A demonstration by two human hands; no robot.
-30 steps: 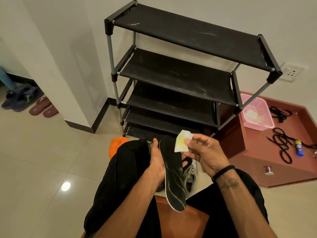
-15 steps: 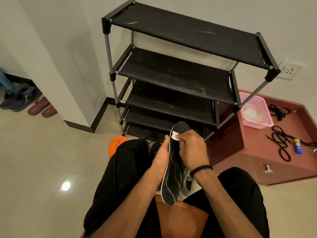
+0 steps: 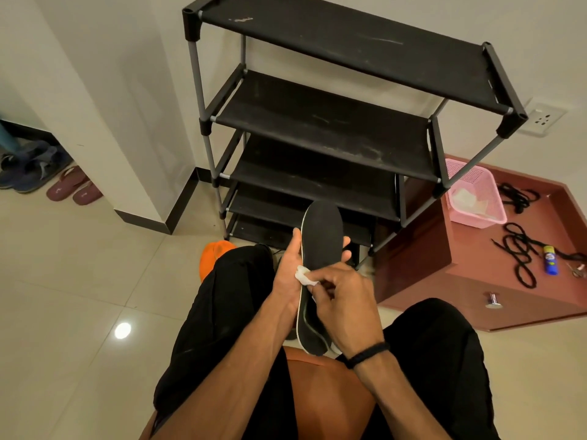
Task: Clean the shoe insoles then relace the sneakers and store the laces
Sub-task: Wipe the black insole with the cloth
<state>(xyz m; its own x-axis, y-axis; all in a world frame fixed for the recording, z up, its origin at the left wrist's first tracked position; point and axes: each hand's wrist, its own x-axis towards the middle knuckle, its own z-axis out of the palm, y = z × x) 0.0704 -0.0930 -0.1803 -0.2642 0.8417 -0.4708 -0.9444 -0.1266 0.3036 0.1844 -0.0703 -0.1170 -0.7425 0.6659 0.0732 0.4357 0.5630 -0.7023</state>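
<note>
Insole (image 3: 320,249), black with a pale rim, stands near upright above the person's lap, toe toward the shoe rack (image 3: 317,122). Left hand (image 3: 289,274) cradles its back, fingers curled round both edges at mid-length. Right hand (image 3: 343,296) pinches a white wipe (image 3: 304,277) against the left edge. It looks light, thin and bendy, so supporting it from behind mid-length suits wiping

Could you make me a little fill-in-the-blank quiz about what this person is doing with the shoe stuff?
1. The left hand holds a black ____.
2. The right hand rubs it with a white ____.
3. The basket behind the rack is coloured ____.
4. The laces lie on a low red ____.

Missing words: insole; wipe; pink; cabinet
</note>
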